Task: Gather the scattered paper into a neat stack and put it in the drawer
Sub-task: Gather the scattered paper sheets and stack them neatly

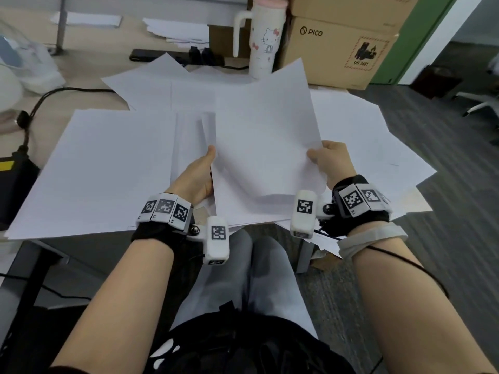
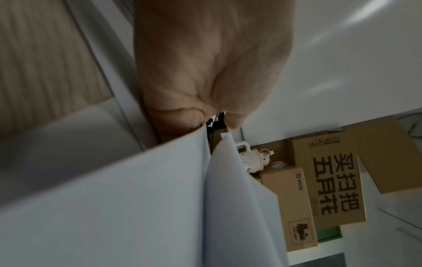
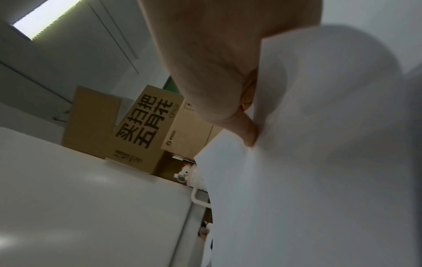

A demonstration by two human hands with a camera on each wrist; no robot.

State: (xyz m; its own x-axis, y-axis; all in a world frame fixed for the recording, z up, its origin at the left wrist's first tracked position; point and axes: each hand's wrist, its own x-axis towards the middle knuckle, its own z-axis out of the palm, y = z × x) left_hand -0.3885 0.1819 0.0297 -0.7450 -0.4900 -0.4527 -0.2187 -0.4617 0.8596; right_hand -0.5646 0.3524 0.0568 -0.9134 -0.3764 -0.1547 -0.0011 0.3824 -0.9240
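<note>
A loose bundle of white sheets (image 1: 266, 147) is lifted above the desk between both hands, its top edges uneven. My left hand (image 1: 198, 174) grips its left edge, thumb on top; the left wrist view shows that hand (image 2: 205, 72) pinching the sheets (image 2: 137, 207). My right hand (image 1: 328, 160) grips the right edge, and the right wrist view shows its thumb (image 3: 212, 81) pressed on the paper (image 3: 319, 162). More scattered white sheets (image 1: 108, 171) cover the desk underneath and spread past its right edge (image 1: 378, 147). No drawer is in view.
A white Hello Kitty tumbler (image 1: 266, 36) and stacked cardboard boxes (image 1: 340, 47) stand at the back. A black power strip (image 1: 175, 56) lies behind the papers, and a black cable (image 1: 35, 109) runs down the left. My legs (image 1: 243, 279) sit below the desk edge.
</note>
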